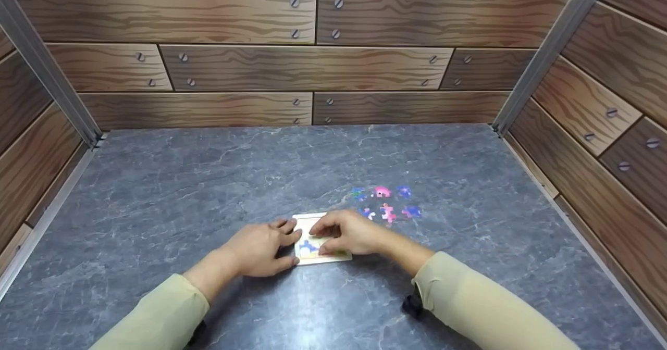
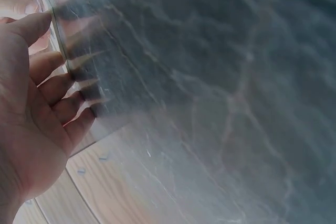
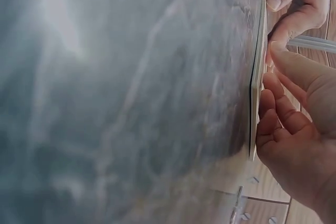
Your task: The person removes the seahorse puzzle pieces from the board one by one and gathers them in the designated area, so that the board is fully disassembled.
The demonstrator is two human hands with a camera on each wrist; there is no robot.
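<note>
A small white-framed puzzle board (image 1: 312, 260) lies flat, with a blue patch (image 1: 308, 247) showing on it. My left hand (image 1: 263, 248) rests at the board's left edge, fingers along the side and thumb near the lower corner. Over the board's right half reaches my right hand (image 1: 354, 233), its thumb and index finger bent down toward the surface with a gap between them. In the right wrist view, the fingers (image 3: 283, 111) curl close to the board's thin edge (image 3: 256, 85). I cannot tell whether they pinch a piece.
Loose jigsaw pieces lie behind the right hand: a pink one (image 1: 382, 191), a pink-and-red one (image 1: 387, 213) and several blue ones, including one at the right (image 1: 411, 212). The grey marbled tabletop (image 1: 208, 178) is bounded by wood-patterned walls (image 1: 307, 69).
</note>
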